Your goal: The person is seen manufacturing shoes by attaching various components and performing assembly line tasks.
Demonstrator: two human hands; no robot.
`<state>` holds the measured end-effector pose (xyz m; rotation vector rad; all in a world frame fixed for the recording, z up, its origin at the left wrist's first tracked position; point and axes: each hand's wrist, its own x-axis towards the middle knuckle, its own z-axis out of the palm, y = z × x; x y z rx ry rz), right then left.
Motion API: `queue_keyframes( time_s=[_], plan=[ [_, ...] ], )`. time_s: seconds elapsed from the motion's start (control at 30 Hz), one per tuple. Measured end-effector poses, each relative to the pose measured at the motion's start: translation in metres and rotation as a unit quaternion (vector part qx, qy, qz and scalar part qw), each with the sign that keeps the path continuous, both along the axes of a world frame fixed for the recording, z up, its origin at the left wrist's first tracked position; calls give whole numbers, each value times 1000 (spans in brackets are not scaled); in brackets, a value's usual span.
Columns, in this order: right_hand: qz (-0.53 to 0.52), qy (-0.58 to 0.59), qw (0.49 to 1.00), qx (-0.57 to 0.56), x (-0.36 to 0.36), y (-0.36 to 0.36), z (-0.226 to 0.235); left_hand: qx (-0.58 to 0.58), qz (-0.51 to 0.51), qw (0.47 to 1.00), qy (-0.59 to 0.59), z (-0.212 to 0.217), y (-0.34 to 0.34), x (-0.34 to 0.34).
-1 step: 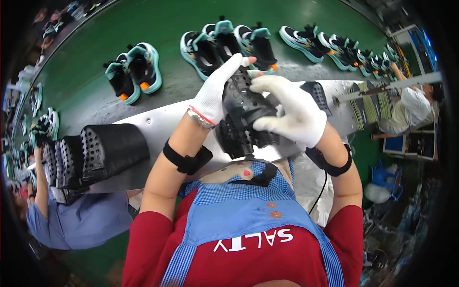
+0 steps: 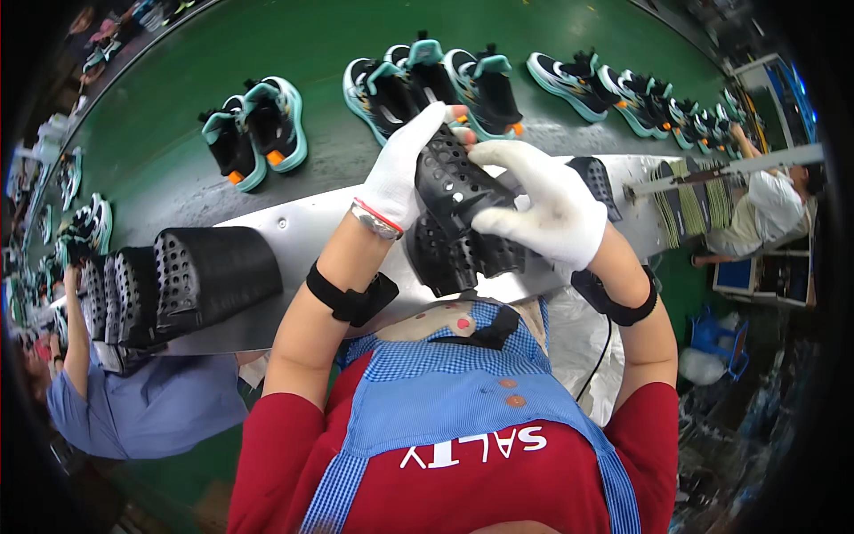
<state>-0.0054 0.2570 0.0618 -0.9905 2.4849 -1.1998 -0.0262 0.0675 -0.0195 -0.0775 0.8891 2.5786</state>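
Note:
In front of my waist I hold a black perforated plastic shoe insert, tilted upright. My left hand, in a white glove with some bare fingertips, wraps its left side and far end. From the right, my gloved right hand curls its fingers and thumb onto the same piece. More black perforated inserts lie just beneath it, partly hidden by my hands. Another insert rests right of my right hand on the metal ledge. Left of me stands a nested stack of black inserts.
Black and teal sneakers stand in groups along the green conveyor beyond the ledge. Olive-green flat pieces are stacked at the right by a metal bar. Co-workers sit on both sides, one in a blue shirt.
The fingers of my right hand have come slightly closer together on the insert. The sneakers appear a little farther right in the picture.

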Motion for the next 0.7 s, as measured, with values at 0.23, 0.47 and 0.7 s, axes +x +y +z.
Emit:
queue_keyframes(
  time_s=[0.23,0.47,0.7],
  plan=[
    [-59,-9,979,196,-18,-58,-25,-130,299,945,30,-25,-25,-3],
    [-64,53,954,286,-34,-95,-23,-201,300,932,-15,-40,-45,-24],
    [-69,-28,936,345,-110,-94,-27,-631,333,657,244,-69,-51,-17]
  ],
)
